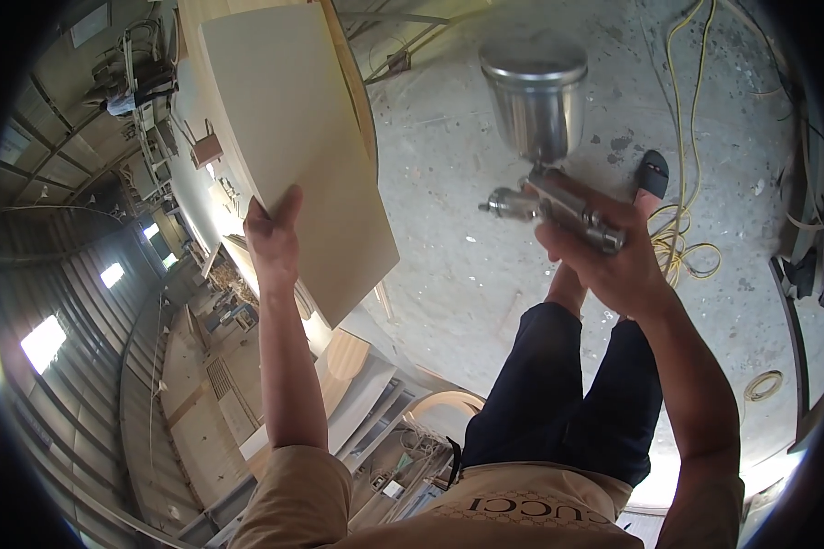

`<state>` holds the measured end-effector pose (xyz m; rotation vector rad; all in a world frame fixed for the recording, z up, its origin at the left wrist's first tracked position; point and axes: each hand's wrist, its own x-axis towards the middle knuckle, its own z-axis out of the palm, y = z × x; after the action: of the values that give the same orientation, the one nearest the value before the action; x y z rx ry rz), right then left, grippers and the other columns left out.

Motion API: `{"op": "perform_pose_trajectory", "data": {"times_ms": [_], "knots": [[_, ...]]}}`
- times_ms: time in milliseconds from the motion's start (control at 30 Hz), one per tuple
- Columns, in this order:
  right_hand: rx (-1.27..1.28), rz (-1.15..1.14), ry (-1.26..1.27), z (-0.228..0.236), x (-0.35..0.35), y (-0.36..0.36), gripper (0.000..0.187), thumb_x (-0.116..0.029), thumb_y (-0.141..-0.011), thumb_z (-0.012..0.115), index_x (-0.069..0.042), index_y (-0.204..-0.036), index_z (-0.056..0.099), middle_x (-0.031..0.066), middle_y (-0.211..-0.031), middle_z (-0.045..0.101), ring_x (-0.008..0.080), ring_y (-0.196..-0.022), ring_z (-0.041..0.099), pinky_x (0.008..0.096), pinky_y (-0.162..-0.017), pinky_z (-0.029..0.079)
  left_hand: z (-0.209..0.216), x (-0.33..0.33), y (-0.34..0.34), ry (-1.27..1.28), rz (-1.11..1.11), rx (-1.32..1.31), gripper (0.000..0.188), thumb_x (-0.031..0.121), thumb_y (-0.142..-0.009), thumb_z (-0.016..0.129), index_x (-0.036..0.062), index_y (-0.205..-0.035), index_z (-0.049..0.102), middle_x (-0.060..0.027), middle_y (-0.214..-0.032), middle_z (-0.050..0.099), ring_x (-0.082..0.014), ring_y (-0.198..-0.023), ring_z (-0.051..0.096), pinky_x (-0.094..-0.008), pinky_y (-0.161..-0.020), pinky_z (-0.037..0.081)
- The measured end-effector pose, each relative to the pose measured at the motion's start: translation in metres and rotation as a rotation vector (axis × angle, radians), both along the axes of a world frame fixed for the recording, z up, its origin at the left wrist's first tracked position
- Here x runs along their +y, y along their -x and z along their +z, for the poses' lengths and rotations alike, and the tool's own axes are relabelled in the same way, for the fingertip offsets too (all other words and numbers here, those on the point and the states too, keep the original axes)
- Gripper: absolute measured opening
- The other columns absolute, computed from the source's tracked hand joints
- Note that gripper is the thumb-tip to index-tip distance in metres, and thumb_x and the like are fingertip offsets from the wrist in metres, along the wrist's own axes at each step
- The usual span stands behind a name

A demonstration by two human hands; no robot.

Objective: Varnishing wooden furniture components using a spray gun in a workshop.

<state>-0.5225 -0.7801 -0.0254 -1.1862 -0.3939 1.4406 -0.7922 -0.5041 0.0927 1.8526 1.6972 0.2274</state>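
Observation:
My left hand (273,245) grips the edge of a long, pale, flat wooden panel (288,110), thumb on its top face and fingers curled at the side. My right hand (613,256) is wrapped round the grip of a metal spray gun (522,205). On top of the gun stands a shiny silver cup (538,114) with a lid, its top slightly blurred. The gun's nozzle points left toward the panel, with a gap of floor between them. I cannot tell whether the trigger is pulled.
A yellow hose (676,110) runs across the grey concrete floor (449,201) and lies coiled near my sandalled foot (652,174). Wooden pieces (348,355) and a rack of boards are at lower left. A smaller coil (764,385) lies at right.

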Motion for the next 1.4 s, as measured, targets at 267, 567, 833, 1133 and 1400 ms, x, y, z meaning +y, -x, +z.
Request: {"op": "perform_pose_trajectory", "data": {"times_ms": [267,567,833,1133,1400], "knots": [[-0.129,0.162,0.189,0.028,-0.058,-0.014,0.035,-0.022,-0.088,0.078,-0.006,-0.118,0.072,0.0064,-0.097,0.078,0.0132,-0.099,0.072,0.0458,-0.126,-0.001,0.013,0.008,0.024,0.029,-0.114,-0.104,0.031,0.016,-0.095,0.071,-0.0069,-0.115,0.062,-0.0066,-0.105,0.069,-0.013,-0.092,0.06,-0.0276,-0.086,0.048],[-0.027,0.013,0.197,0.035,-0.102,0.009,0.038,-0.008,-0.09,0.075,0.003,-0.126,0.067,0.0073,-0.103,0.071,0.0034,-0.056,0.058,0.0214,-0.069,0.048,0.048,-0.025,0.073,-0.011,-0.183,0.148,0.034,0.02,-0.094,0.072,-0.0051,-0.116,0.065,-0.0092,-0.101,0.073,-0.0142,-0.091,0.063,-0.0294,-0.083,0.05],[-0.057,-0.258,0.205,0.032,-0.133,0.124,0.041,-0.008,-0.095,0.069,0.007,-0.132,0.059,0.0191,-0.124,0.066,0.0126,-0.083,0.071,0.0174,-0.045,0.047,0.018,-0.018,0.128,0.009,-0.311,0.1,0.034,0.022,-0.095,0.072,-0.006,-0.113,0.065,-0.0116,-0.097,0.074,-0.0143,-0.088,0.065,-0.0301,-0.08,0.052],[0.056,-0.384,0.138,0.053,-0.129,0.248,0.046,-0.011,-0.095,0.071,0.006,-0.135,0.059,0.009,-0.094,0.072,0.0104,-0.077,0.068,0.0191,-0.046,0.048,0.009,-0.01,0.146,-0.009,-0.419,0.05,0.027,0.02,-0.096,0.072,-0.0039,-0.108,0.066,-0.0087,-0.093,0.074,-0.0116,-0.083,0.063,-0.0286,-0.076,0.052],[-0.032,-0.297,0.185,0.043,-0.143,0.271,0.047,-0.018,-0.097,0.068,0.006,-0.136,0.057,0.0102,-0.087,0.07,0.0118,-0.074,0.066,0.0203,-0.045,0.046,0.007,-0.011,0.147,-0.002,-0.424,0.061,0.031,0.021,-0.096,0.071,-0.0044,-0.113,0.065,-0.0089,-0.096,0.074,-0.0114,-0.086,0.063,-0.0281,-0.081,0.051]]}}
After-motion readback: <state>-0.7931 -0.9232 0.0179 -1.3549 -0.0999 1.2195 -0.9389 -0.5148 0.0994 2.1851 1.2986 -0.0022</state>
